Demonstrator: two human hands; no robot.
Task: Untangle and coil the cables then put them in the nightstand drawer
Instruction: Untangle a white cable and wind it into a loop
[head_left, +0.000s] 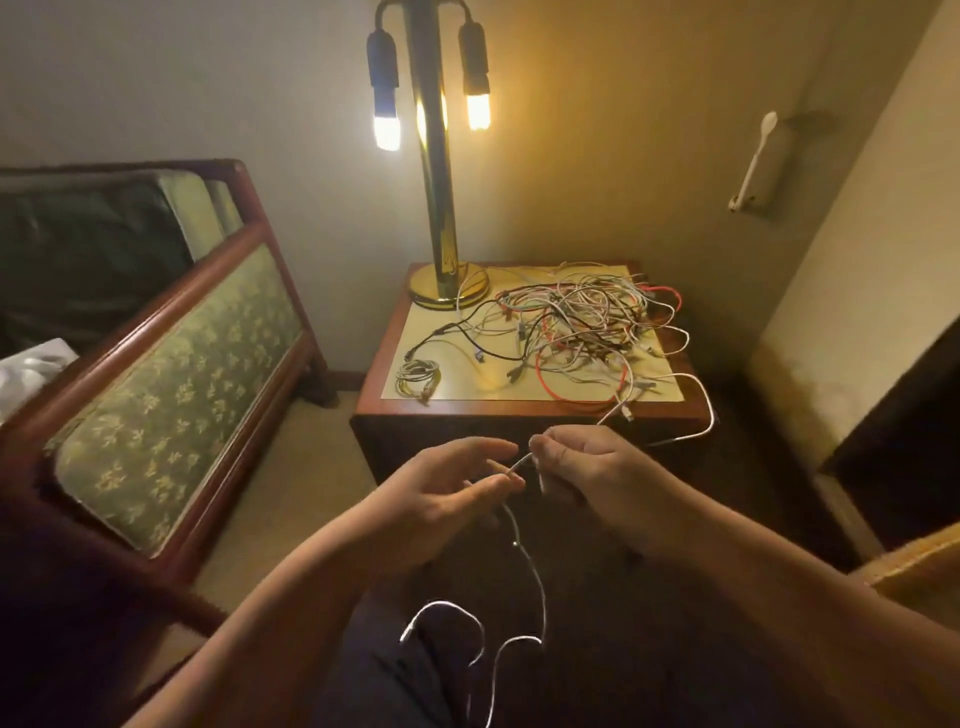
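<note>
Right hand (582, 462), in front of the nightstand (519, 410), fingers curled, pinching the white cable (535, 577). Left hand (441, 493) just beside it, fingers loosely extended; cable passes its thumb, grip there unclear. Cable's long axis runs from the tangle (587, 322) on the nightstand top, off the front edge, through the hands, down to the lap. One coiled cable (418, 376) sits at the top's near-left corner. Next likely: draw the slack out of the tangle; right hand is nearer it.
</note>
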